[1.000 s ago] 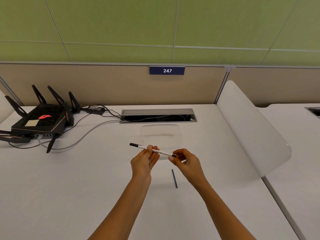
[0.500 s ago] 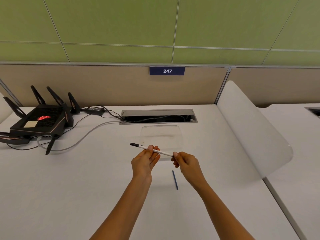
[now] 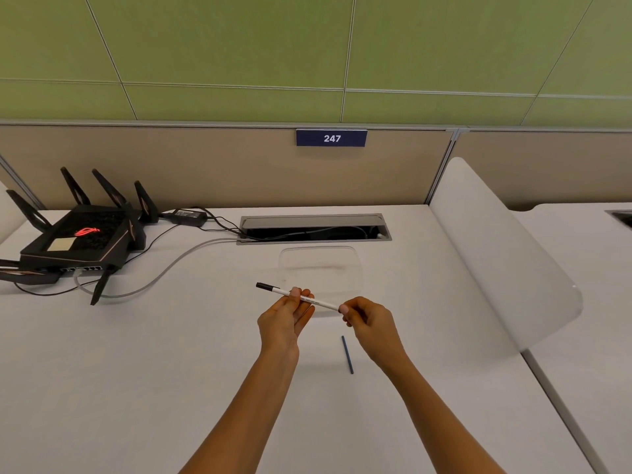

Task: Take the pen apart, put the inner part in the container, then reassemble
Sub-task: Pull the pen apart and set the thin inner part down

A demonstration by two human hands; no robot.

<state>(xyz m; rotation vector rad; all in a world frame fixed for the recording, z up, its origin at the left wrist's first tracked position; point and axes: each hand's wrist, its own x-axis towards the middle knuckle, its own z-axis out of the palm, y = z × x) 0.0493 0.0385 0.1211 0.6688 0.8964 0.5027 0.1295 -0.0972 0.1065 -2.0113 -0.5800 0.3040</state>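
Note:
I hold a white pen [image 3: 318, 301] with a black cap at its left end, level above the white desk. My left hand [image 3: 285, 319] pinches the barrel near its middle. My right hand [image 3: 367, 319] pinches the pen's right end with fingertips closed over it. A thin dark blue rod [image 3: 347, 354], the inner part, lies on the desk just below my right hand. A clear plastic container [image 3: 321, 268] sits on the desk right behind the pen and looks empty.
A black router [image 3: 78, 239] with antennas and cables stands at the far left. A metal cable slot [image 3: 314, 229] is set in the desk behind the container. A white curved divider [image 3: 502, 254] rises on the right.
My right hand's fingers have closed tighter over the pen's right end. The pen, the blue rod and my left hand have hardly moved.

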